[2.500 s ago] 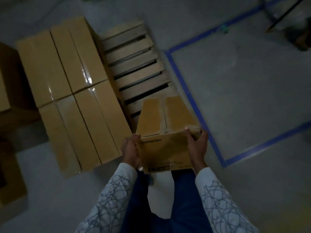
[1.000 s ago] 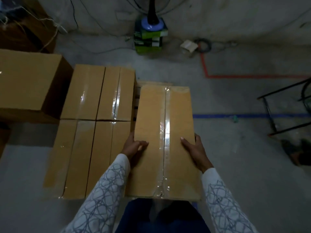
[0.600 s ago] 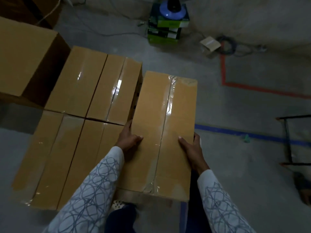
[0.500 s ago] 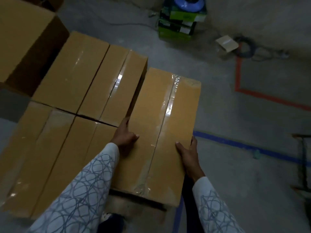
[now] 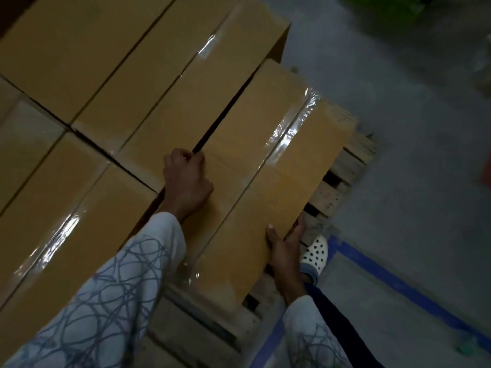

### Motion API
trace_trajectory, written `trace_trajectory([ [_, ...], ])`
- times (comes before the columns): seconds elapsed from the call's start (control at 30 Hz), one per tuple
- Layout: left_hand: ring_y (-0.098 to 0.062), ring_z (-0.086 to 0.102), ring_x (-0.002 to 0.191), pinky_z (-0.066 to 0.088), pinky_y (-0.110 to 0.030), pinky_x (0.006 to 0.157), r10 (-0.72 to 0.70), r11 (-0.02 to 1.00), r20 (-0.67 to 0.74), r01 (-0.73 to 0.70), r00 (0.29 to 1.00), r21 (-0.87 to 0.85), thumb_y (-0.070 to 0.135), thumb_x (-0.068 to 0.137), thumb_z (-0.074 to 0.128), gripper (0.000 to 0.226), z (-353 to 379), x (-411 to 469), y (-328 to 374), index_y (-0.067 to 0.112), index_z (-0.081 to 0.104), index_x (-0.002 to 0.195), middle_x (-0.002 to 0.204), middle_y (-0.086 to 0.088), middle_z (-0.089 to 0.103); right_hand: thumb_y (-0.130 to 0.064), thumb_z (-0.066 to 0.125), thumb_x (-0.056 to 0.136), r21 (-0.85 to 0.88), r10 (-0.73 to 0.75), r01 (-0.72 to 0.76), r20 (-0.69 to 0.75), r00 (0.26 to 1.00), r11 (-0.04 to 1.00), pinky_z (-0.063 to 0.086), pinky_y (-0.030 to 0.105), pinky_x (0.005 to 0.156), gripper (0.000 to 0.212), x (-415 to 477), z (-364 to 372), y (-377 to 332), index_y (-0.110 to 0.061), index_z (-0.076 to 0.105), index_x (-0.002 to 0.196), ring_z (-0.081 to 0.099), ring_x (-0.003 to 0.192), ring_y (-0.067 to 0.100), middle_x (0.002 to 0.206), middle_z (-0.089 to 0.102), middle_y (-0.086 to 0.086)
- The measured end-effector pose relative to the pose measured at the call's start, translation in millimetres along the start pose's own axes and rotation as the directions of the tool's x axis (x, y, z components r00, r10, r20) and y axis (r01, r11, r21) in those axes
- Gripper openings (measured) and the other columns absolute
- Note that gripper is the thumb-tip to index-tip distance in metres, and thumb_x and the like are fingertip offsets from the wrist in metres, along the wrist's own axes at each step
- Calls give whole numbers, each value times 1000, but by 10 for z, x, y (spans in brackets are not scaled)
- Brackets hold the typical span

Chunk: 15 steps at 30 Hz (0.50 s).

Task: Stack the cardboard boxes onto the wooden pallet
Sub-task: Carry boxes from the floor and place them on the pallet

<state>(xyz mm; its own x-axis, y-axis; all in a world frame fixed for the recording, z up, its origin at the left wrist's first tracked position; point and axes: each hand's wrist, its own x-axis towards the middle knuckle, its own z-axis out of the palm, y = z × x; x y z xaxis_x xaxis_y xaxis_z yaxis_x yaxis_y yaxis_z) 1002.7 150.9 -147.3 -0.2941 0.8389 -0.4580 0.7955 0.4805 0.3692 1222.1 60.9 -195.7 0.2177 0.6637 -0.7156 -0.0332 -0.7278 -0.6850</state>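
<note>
The taped cardboard box (image 5: pixel 265 168) lies mid-frame over the wooden pallet (image 5: pixel 329 195), just beside the stacked boxes (image 5: pixel 79 62) filling the upper left. The 2 hands hold it. The left hand (image 5: pixel 186 184) curls its fingers over the box's left edge, and the right hand (image 5: pixel 285 248) grips its right edge, thumb on top.

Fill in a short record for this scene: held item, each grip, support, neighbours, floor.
Held item: box, taped on top
Left grip: fingers curled over the box's left edge, in the gap
Right grip: thumb on top, fingers at the box's right edge
Support: pallet, showing under the box
Neighbours: other boxes, left, across a narrow gap
Floor: blue tape line, white shoe
</note>
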Motion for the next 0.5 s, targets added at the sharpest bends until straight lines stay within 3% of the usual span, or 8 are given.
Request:
trace_trajectory([
  [0.07,-36,40,124,34,-45,103,-52,994,-128,38,990,-104,13,85,67,58,37,-266,17,13,55,142,127,-15,51,-14,63,102,-54,2,0,34,999,999,41,44,116,85,-46,14,7,-32,8,164,46,138,20,161,38,-3],
  [0.13,-30,50,115,44,-47,100,-269,906,-168,189,948,-380,19,80,61,46,149,-623,-81,24,63,126,114,-4,59,-17,65,101,-126,18,-12,49,999,992,33,38,120,92,-136,35,11,-27,0,166,38,147,22,168,26,0],
  [0.2,-29,60,105,53,-50,92,-564,630,-43,396,824,-668,25,76,54,38,251,-1061,-162,34,63,112,112,-2,65,-22,66,101,-289,22,-25,-12,1000,957,21,28,117,95,-279,89,-2,-21,-4,166,23,154,21,172,9,1],
  [0.27,-29,63,104,55,-48,91,-782,299,108,522,614,-799,17,85,59,35,344,-1453,-212,29,64,117,121,-4,66,-24,68,99,-524,-135,61,-105,985,849,20,36,121,93,-412,140,-18,-15,3,166,17,155,24,173,5,6],
  [0.3,-29,63,105,53,-43,90,-843,189,150,545,516,-817,11,88,63,35,391,-1596,-244,21,64,121,123,-5,66,-23,69,97,-609,-251,148,-87,964,779,22,45,123,90,-454,159,-24,-13,10,165,19,155,28,172,10,9],
  [0.37,-32,61,112,47,-34,85,-881,47,226,552,416,-833,6,89,68,38,501,-1793,-334,16,61,125,123,-7,63,-19,70,94,-709,-383,301,47,922,638,24,53,122,82,-471,189,-23,-9,24,161,23,152,31,169,20,12],
  [0.43,-33,56,123,46,-35,88,-856,-80,340,550,389,-831,11,89,72,59,589,-1835,-427,12,50,144,138,-11,57,-21,68,91,-741,-421,411,190,887,531,22,53,120,76,-393,244,-111,-10,32,158,25,151,30,167,26,10],
  [0.5,-34,58,120,52,-43,94,-820,-163,410,523,399,-837,22,77,76,72,670,-1776,-504,10,49,143,139,-11,57,-27,63,90,-743,-451,490,282,847,456,21,53,119,73,-205,340,-312,-10,37,156,28,150,32,165,31,11],
])
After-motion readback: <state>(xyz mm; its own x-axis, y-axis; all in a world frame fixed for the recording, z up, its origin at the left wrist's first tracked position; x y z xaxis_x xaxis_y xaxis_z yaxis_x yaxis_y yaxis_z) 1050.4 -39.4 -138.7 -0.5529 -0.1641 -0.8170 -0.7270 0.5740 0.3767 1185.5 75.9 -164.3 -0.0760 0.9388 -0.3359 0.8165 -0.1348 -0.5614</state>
